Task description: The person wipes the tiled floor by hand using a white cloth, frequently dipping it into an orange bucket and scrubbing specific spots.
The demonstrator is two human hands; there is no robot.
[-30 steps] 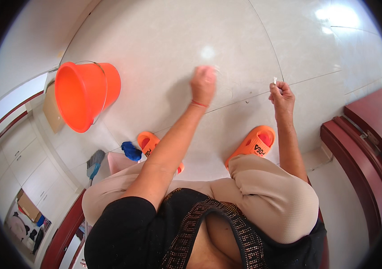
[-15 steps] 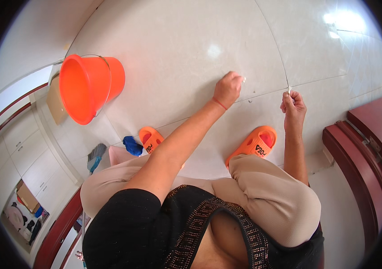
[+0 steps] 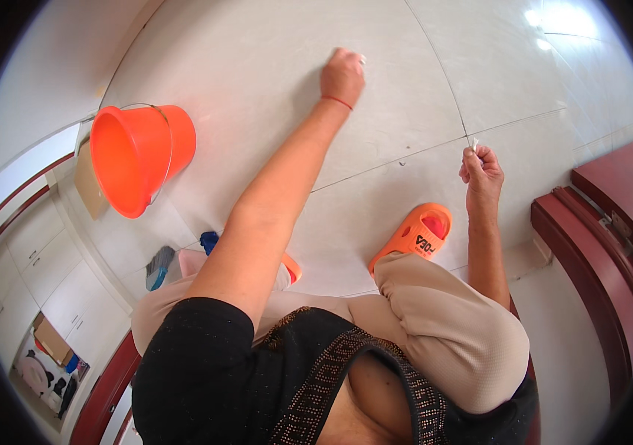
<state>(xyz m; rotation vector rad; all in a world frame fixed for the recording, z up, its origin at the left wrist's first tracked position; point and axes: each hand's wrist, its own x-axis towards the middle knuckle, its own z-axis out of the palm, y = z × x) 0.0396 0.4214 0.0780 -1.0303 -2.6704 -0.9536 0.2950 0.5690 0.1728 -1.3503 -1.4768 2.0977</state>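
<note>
**A:** Head view, looking down at the floor. What is staying hidden or hard to read?

**B:** The left hand [image 3: 342, 74] is reaching far out over the pale tiled floor [image 3: 242, 59], fingers curled together into a fist. A small white thing [image 3: 362, 58] is peeking out at its far edge, too little showing to name it. Whether the fist is pressing on the tile, I cannot tell.

**A:** And the other hand?

**B:** The right hand [image 3: 481, 167] is hanging nearer, to the right, fingertips pinched together on a tiny white scrap [image 3: 474, 142] sticking up above them. Its kind is too small to make out.

**A:** What is lying around?

**B:** An orange bucket [image 3: 138, 156] is standing on the left, well apart from both hands, its mouth turned toward the camera. An orange sandal [image 3: 413, 236] is showing between the arms; the second one is mostly covered by the left forearm. A blue thing [image 3: 209, 241] is sitting just beside that arm, half hidden. Dark red wooden furniture [image 3: 591, 245] is curving along the right edge, cut off by the rim. Beige trousers [image 3: 443, 326] are filling the near part, blocking the floor under the person.
</note>
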